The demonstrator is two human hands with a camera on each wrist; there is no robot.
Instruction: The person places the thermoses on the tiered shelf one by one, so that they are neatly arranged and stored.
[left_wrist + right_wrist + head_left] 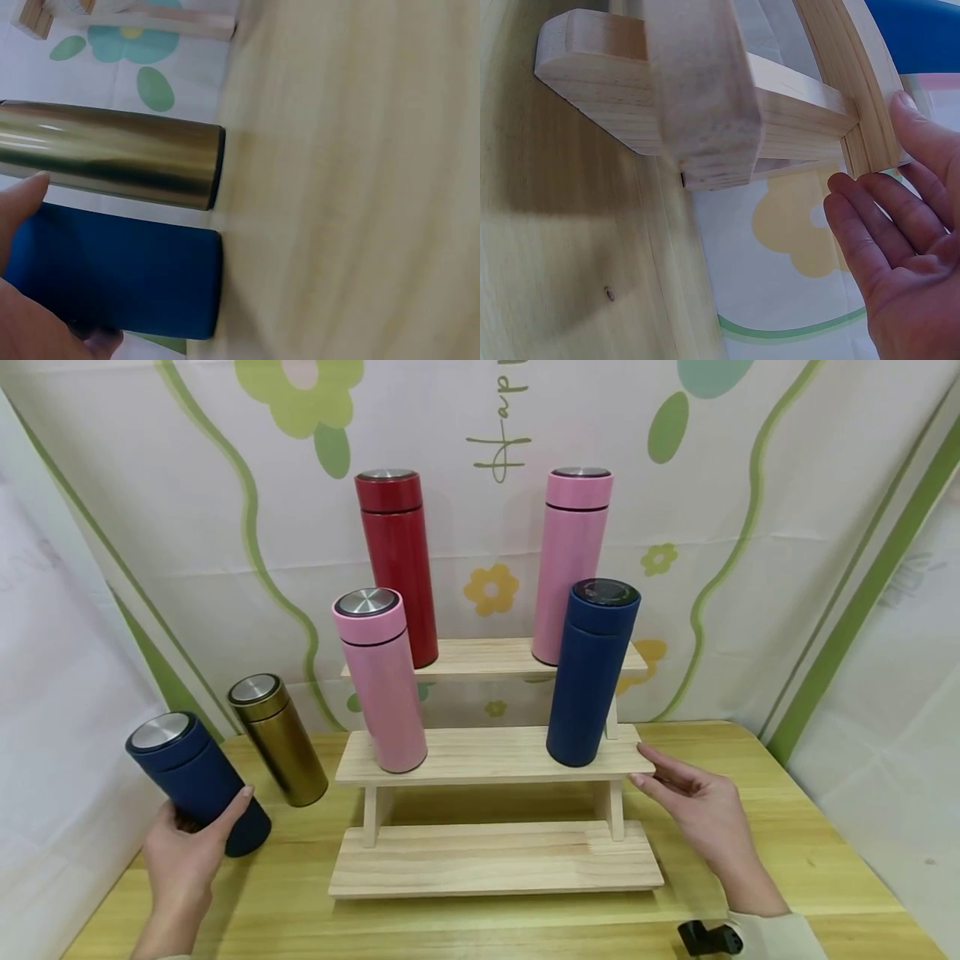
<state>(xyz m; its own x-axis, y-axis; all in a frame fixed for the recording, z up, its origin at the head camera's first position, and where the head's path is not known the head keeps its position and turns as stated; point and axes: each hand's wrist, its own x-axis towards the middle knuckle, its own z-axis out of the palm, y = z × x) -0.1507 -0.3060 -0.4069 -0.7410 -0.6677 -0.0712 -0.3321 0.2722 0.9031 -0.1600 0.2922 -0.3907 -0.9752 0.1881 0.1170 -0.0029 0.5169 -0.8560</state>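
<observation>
At the left, my left hand (183, 852) grips the lower part of a navy thermos (197, 768) with a steel lid, thumb across its front. Whether its base touches the table I cannot tell. Right beside it stands a gold thermos (283, 739), also seen in the left wrist view. My right hand (701, 806) holds the right end of the middle shelf of a three-step wooden stand (487, 756), thumb on one side and fingertips (844, 184) on the other. On that shelf stand a pink thermos (382, 685) and a blue thermos (592, 681) with a dark lid.
The top shelf (483, 656) bears a red thermos (401, 577) at left and a taller-standing pink thermos (573, 560) at right. Below is the bottom shelf (495, 860). A printed cloth (465, 518) hangs behind the wooden table (817, 835); white cloth walls flank it.
</observation>
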